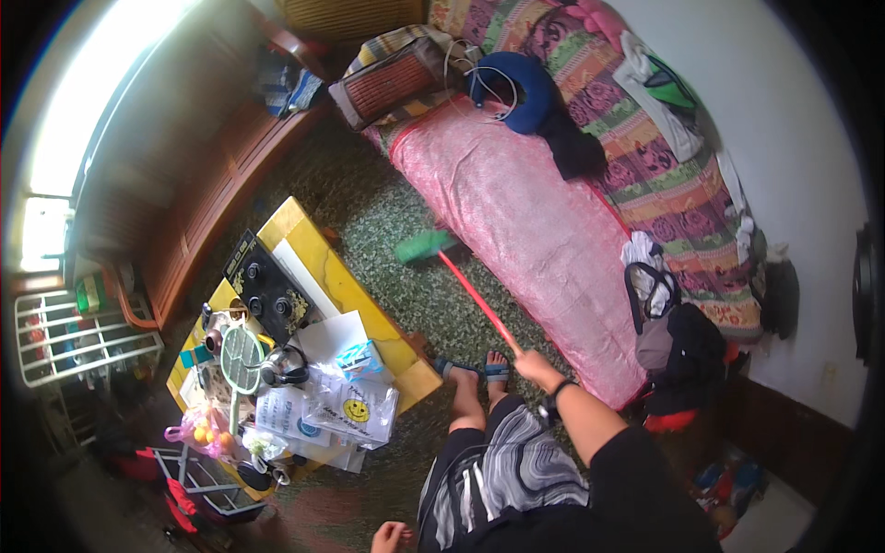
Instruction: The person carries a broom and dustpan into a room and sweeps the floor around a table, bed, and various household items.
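Note:
My right hand (536,368) is wrapped round the upper end of a broom's red handle, with a dark watch on the wrist. The broom (477,300) slants away to the far left. Its green head (424,246) rests on the speckled floor between the low table and the pink-covered bed-like seat. At the lower edge my left hand (392,536) shows only in part. Its fingers are curled in, and nothing can be seen in them. It hangs beside my striped shorts, away from the broom.
Left of me stands a yellow low table (419,376) with a black gas stove (267,286), a kettle (283,366), a green racket-shaped swatter (241,359) and plastic bags. The pink-covered seat (516,221) runs along the right, with a dark bag (687,341) at its near end. A wooden bench (217,198) lines the far left.

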{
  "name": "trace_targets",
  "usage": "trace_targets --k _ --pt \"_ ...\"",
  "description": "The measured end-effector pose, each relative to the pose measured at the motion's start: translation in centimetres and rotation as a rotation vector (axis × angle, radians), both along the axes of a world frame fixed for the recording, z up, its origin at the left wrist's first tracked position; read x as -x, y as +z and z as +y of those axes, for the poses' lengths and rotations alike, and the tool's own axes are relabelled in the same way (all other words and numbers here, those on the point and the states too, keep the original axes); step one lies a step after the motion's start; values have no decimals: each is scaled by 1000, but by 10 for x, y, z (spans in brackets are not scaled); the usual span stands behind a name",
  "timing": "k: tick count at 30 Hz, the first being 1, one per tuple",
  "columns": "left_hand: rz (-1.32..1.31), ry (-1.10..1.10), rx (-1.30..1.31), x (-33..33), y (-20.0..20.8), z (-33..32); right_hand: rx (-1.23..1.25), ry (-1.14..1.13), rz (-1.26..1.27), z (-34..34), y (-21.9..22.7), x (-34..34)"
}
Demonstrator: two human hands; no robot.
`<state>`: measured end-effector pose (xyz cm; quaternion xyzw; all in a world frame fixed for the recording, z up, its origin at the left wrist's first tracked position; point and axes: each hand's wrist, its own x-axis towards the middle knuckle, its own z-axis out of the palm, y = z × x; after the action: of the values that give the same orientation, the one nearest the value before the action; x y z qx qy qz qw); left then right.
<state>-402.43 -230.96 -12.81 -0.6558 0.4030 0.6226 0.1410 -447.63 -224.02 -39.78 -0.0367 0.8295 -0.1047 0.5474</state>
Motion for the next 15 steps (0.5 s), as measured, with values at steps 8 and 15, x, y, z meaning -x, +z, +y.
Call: trace_targets --k 8,15 --pt "-52 -256 -197 -29 -77 23 -252 -23 -138 184 103 -3" --pt "28 -548 -105 32 -67 -4 112 403 131 153 77 -17"
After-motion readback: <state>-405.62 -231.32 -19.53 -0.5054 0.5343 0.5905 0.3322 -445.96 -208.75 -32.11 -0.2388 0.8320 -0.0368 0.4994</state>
